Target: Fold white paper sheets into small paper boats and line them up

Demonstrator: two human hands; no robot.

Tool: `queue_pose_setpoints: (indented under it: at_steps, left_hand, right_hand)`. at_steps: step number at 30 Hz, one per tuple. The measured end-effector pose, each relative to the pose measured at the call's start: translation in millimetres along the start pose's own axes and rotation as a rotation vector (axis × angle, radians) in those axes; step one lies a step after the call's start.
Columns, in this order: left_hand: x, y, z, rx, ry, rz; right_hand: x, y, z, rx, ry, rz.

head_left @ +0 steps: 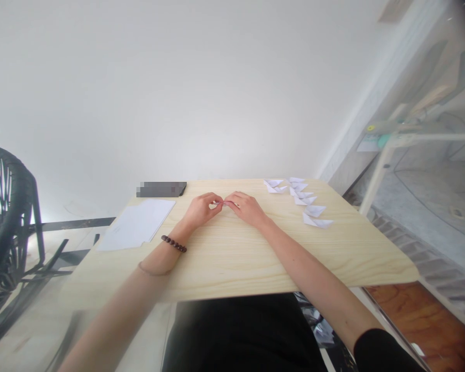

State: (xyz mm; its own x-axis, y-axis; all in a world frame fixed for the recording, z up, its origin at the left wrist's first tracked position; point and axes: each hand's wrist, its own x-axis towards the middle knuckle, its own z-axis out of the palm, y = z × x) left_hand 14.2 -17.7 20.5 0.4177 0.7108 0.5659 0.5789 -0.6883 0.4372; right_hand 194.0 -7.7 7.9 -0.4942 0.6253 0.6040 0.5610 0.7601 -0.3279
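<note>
Over the middle of the table, my left hand (pixel 204 209) and my right hand (pixel 246 206) meet with their fingertips nearly touching. Both are closed in a pinch on a small piece of white paper (pixel 225 203). Only a sliver of it shows between the fingers; its shape is hidden. To the right of my right hand stand several folded white paper boats, among them a front one (pixel 316 217) and a back left one (pixel 275 186). A stack of white paper sheets (pixel 137 225) lies flat to the left of my left hand.
The light wooden table (pixel 232 268) stands against a white wall. At its back left corner lies a dark flat object (pixel 160 189), partly pixelated. A black woven chair (pixel 13 206) is at the left; a pale metal frame (pixel 385 170) is at the right.
</note>
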Motion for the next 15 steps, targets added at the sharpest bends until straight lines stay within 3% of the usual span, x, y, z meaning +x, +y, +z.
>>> queue_pose_setpoints:
  at_steps: [6,15]
  left_hand:
    - [0.0,-2.9,0.7,-0.022,0.016,-0.038]
    - [0.1,-0.3,1.1,0.01,-0.017,0.01]
  right_hand:
    - [1.2,0.5,-0.7,-0.013,0.004,0.018]
    - [-0.5,1.4,0.9,0.035,-0.048,0.016]
